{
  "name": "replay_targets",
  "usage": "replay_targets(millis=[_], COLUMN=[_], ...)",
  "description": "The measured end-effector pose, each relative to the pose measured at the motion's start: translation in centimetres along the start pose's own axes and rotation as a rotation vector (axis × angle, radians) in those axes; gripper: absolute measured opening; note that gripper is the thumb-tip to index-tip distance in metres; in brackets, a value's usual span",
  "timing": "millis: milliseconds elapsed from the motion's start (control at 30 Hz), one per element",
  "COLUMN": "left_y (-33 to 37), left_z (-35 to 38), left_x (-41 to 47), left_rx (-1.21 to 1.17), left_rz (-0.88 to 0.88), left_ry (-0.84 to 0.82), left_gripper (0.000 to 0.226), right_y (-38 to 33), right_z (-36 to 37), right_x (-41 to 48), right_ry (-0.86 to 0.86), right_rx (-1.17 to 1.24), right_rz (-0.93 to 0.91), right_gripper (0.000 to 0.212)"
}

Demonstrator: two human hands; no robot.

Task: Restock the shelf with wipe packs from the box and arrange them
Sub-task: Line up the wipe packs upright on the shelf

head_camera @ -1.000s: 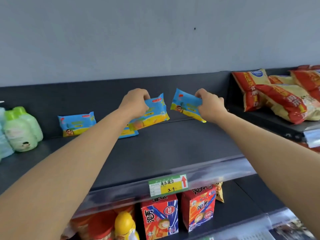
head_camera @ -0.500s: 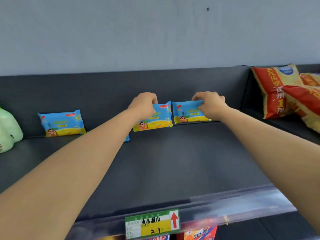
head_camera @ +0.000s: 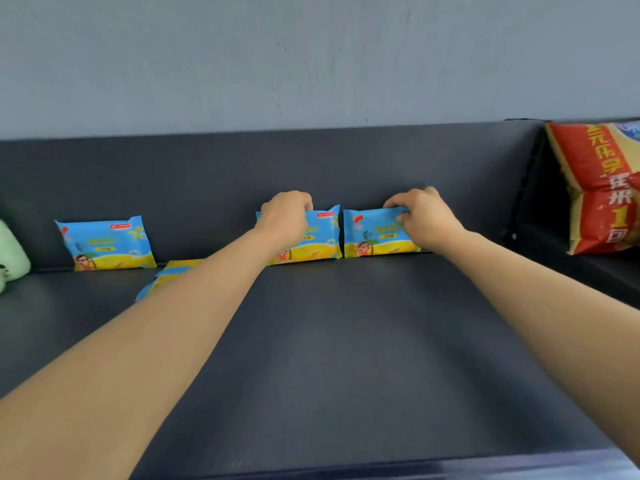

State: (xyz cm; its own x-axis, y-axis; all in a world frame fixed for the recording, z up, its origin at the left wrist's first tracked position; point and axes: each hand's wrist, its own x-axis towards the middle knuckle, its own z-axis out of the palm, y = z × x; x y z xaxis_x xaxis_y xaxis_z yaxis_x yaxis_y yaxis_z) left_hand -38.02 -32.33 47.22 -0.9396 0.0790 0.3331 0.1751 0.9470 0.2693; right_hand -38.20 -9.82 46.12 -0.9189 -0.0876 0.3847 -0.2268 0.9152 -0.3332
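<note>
Your left hand (head_camera: 285, 216) pinched one blue-and-yellow plastic wipe pack (head_camera: 320, 239) upright on the dark shelf (head_camera: 346, 358), right hand (head_camera: 424, 218) its neighbour (head_camera: 372, 235); a flat pack (head_camera: 173, 271) lay unsorted.

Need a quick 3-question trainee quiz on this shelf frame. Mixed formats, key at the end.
1. True or false: the left hand grips the middle pack and the right hand grips the right-hand pack, and both packs are upright at the back of the shelf.
2. How many wipe packs stand upright along the back? A) two B) three C) five
3. Fill in: a fourth pack, left of the middle pack, lies ____ on the shelf.

Key: 1 true; 2 B (the far-left pack plus the two held); 3 flat.
</note>
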Motion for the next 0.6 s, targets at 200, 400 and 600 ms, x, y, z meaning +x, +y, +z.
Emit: replay_targets(millis=[200, 400, 600], left_y=[-0.2, 0.0, -0.4], left_z=[0.5, 0.9, -0.4], left_x=[-0.3, -1.0, -1.7], left_rx=[0.179, 0.353, 0.228], left_rz=[0.088, 0.15, 0.149], left_ry=[0.19, 0.241, 0.215], left_gripper=[0.023, 0.019, 0.014], right_y=[-0.3, -1.6, -2.9], right_z=[0.2, 0.6, 0.1], right_x=[-0.2, -0.9, -1.1], right_ry=[0.206, 0.223, 0.225], right_rx=[-0.159, -0.236, -0.164], right_rz=[0.035, -0.05, -0.108], right_gripper=[0.026, 0.024, 0.026])
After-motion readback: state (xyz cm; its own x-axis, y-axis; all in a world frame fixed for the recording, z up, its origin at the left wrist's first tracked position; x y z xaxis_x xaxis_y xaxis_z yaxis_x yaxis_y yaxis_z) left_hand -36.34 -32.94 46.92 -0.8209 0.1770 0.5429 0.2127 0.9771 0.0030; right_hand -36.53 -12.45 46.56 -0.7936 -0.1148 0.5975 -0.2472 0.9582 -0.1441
